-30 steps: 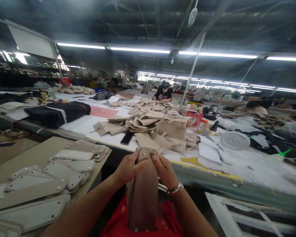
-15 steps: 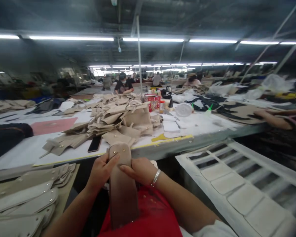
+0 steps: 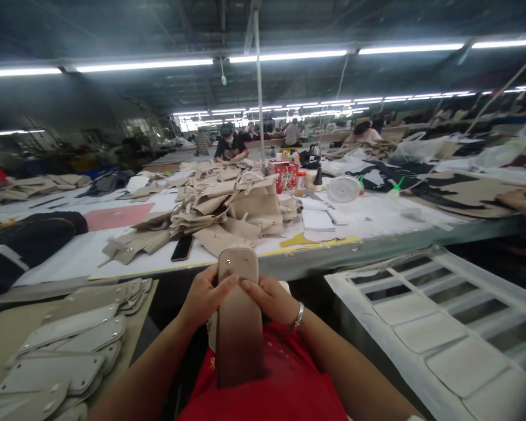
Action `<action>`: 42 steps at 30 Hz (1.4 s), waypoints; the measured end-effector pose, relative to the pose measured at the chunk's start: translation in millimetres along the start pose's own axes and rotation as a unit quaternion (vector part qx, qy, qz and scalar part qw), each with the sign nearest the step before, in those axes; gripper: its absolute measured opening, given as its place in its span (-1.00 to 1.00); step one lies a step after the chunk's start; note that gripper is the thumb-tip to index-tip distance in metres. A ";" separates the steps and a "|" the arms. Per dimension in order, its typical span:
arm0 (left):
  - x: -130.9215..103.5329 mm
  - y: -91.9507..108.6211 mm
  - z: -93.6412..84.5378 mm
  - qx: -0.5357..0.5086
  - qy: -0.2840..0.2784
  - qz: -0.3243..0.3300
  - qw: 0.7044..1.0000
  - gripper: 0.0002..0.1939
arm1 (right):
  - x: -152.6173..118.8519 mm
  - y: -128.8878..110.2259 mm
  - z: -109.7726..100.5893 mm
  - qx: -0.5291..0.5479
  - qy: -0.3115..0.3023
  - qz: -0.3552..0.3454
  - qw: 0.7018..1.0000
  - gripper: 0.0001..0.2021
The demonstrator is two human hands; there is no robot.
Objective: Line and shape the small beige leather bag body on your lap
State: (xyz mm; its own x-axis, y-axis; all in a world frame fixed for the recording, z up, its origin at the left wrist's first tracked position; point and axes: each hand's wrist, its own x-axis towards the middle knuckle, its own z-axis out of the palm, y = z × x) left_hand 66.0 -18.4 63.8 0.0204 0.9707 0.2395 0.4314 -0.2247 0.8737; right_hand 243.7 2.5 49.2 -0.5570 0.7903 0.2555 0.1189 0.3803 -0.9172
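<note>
A long beige leather panel [image 3: 239, 310] with a rounded end and two gold-coloured studs stands upright over a red apron [image 3: 280, 386]. My left hand [image 3: 207, 297] is closed on its left edge, thumb pressed flat on the face. On the opposite edge my right hand [image 3: 275, 299], with a silver bracelet at the wrist, grips the panel the same way. Both thumbs lie just below the studs, and the fingers behind are hidden. To the left, several similar rounded panels [image 3: 52, 374] with studs lie in overlapping stacks on a board.
Ahead, a heap of beige bag pieces [image 3: 228, 204] covers part of the white table [image 3: 377, 228]. A phone [image 3: 182, 248], a clear round fan-like thing [image 3: 343, 188] and a red box [image 3: 284, 174] lie there. At right stands a white slatted rack [image 3: 372, 345] holding panels; beyond it, another person's hand [image 3: 519, 199].
The view has swung slightly left, so the scene sits further right. Both hands keep hold of the panel, now more upright. My right thumb has moved closer to the left one.
</note>
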 end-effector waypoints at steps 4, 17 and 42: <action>-11.1 -8.1 -7.5 0.004 -0.087 0.021 0.996 -0.68 | 3.4 15.5 5.1 0.175 -0.029 0.053 0.983 -0.55; -3.4 -25.8 -0.8 -0.176 -0.083 -0.086 0.977 -0.59 | 23.8 27.8 14.0 0.020 0.039 0.046 0.998 -0.55; -2.9 -38.8 -4.6 -0.094 -0.049 -0.057 0.993 -0.58 | 42.6 25.6 23.5 0.164 0.075 0.032 0.983 -0.61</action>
State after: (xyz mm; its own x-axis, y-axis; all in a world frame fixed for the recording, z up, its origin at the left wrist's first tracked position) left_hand 45.1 -12.9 31.1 0.0726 0.9924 0.0994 0.2607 -0.1151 0.9585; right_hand 203.7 34.6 29.5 -0.4274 0.8784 0.2137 -0.1350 0.1717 -0.9759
